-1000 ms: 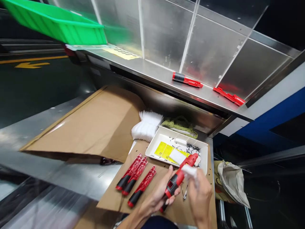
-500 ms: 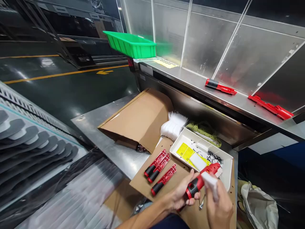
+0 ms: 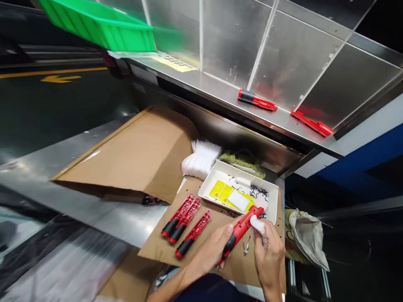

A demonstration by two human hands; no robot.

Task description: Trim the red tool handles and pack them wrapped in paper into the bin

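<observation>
Two bare hands work close together, the left hand (image 3: 212, 247) clamping a red-and-black plastic cordless tool (image 3: 239, 230) that slants up toward the right hand (image 3: 269, 258), which pinches a white cloth (image 3: 258, 225) against its tip.

The cordless tool (image 3: 241, 234) is glossy red with a black lower end, and the three handle shells (image 3: 193, 233) repeat that red and black against brown cardboard (image 3: 126, 159). The cloth (image 3: 257, 225) is white. The white tray (image 3: 239, 172) holds a yellow printed sheet (image 3: 218, 191) and scattered black specks (image 3: 260, 193). Higher up sits a bright green ribbed plastic crate (image 3: 97, 26), while a yellow arrow (image 3: 59, 79) marks the dark floor (image 3: 47, 105).
</observation>
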